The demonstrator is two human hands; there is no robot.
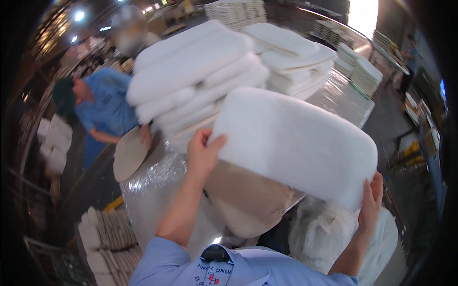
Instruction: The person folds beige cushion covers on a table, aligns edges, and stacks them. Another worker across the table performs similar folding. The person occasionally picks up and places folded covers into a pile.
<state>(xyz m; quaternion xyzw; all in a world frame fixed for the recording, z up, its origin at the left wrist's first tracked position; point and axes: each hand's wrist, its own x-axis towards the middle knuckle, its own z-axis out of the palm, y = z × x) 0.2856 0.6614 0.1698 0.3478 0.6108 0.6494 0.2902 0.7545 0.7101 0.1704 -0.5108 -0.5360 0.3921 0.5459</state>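
A white rounded-corner foam pad [296, 143] spans the space in front of me, tilted and held at both ends. My left hand [202, 150] pinches its left edge between thumb and fingers. At the lower right corner, my right hand [372, 195] grips the pad with the fingers partly behind it. Below the pad lies a tan, flat, rounded panel [248, 200], partly covered by it, on the plastic-covered table [157, 190]. Just beyond my left hand rises a tall stack of thick white pads [191, 71].
Another stack of white pads [296, 57] stands behind. At the left, a co-worker in blue [107, 102] holds a tan rounded panel [131, 152]. Clear plastic bags [324, 229] bulge near my right arm. Bundled pads [109, 238] sit low at the left, more stacks [365, 76] far right.
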